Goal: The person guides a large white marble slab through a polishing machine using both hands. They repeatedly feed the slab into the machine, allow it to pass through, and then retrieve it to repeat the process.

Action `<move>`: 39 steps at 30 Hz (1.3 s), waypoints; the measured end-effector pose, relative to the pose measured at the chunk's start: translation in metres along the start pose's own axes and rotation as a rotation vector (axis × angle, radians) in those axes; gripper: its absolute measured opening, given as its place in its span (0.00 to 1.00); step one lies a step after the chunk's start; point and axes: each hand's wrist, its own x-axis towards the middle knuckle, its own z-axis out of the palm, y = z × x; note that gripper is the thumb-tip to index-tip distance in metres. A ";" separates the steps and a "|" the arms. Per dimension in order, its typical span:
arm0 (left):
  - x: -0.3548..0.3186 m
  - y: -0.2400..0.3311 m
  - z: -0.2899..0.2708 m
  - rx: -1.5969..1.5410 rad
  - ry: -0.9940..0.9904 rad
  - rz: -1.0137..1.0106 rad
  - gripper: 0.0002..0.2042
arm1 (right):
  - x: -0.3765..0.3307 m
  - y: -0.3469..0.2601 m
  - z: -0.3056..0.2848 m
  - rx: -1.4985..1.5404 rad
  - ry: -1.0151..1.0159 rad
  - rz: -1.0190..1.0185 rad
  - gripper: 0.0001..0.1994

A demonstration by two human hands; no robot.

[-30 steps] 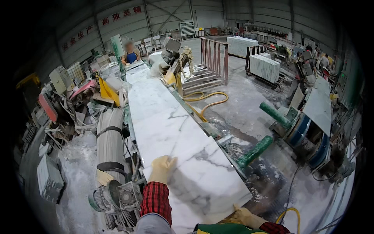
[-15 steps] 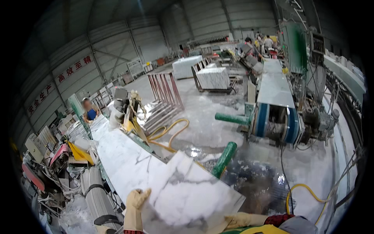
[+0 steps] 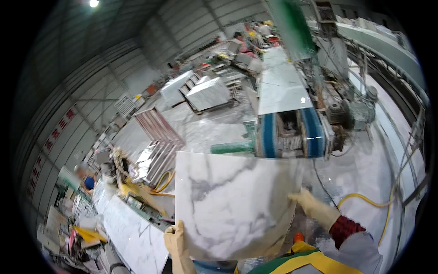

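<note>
Between my two gloved hands hangs a white marble-look slab (image 3: 232, 201) with grey veins, its broad face tilted up toward me. My left hand (image 3: 177, 239), in a cream glove, is closed round the slab's left edge near its lower corner. At the opposite edge, my right hand (image 3: 310, 203) grips the slab's right side; its fingertips partly pass out of sight at the edge. Beyond the slab stands a conveyor (image 3: 283, 89) with blue belts, its top covered by white slabs. To the left lies a long white veined slab (image 3: 132, 237) on a worktable.
Green rollers (image 3: 232, 148) jut from the conveyor's near end. A yellow hose (image 3: 365, 197) and black cable cross the wet floor at right. Racks (image 3: 159, 123) and stacked blocks (image 3: 207, 93) stand farther off. A person in blue (image 3: 87, 180) is at far left; others are at the back.
The slab has been lifted off the left worktable and swung right, toward the conveyor. My right hand has risen to its right edge. The view has turned right.
</note>
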 end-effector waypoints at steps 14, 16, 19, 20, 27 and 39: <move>-0.053 0.013 0.285 0.191 -0.362 -0.524 0.32 | 0.108 -0.101 -0.182 0.039 0.409 0.102 0.26; -0.050 0.015 0.304 0.254 -0.440 -0.517 0.32 | 0.116 -0.090 -0.192 0.019 0.524 0.156 0.30; -0.026 0.003 0.344 0.266 -0.565 -0.487 0.32 | 0.147 -0.072 -0.215 -0.014 0.655 0.222 0.32; -0.017 -0.005 0.357 0.284 -0.608 -0.466 0.31 | 0.158 -0.071 -0.222 -0.078 0.699 0.256 0.32; 0.050 0.011 0.465 0.315 -0.795 -0.295 0.33 | 0.267 -0.033 -0.318 -0.198 0.789 0.102 0.34; 0.124 -0.021 0.553 0.368 -0.929 -0.154 0.30 | 0.250 -0.056 -0.282 0.003 0.699 0.188 0.24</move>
